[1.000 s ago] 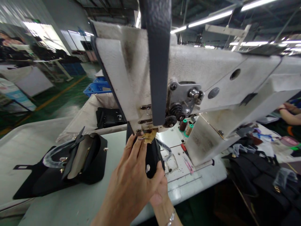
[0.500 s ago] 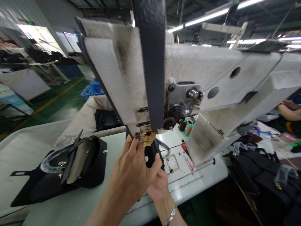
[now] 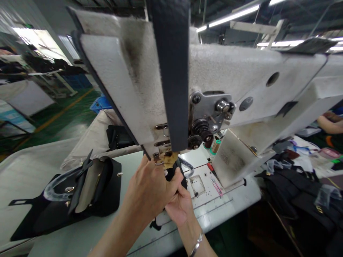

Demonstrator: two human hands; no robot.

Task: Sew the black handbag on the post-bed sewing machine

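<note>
The left hand (image 3: 151,187) and right hand (image 3: 180,205) are holding a black bag (image 3: 184,181) between narrowly bunched fingers, some tips hidden; the bag is lying partly beneath and just beyond them, under the head of the sewing machine (image 3: 233,67). To the left, a black handbag (image 3: 111,189) is resting on the worktop (image 3: 66,243), while farther off a blue crate (image 3: 100,104) is showing.

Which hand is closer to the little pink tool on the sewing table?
The right. The right hand is to the left of the pink tool, not touching it. The left hand is farther left, under the sewing machine's head.
</note>
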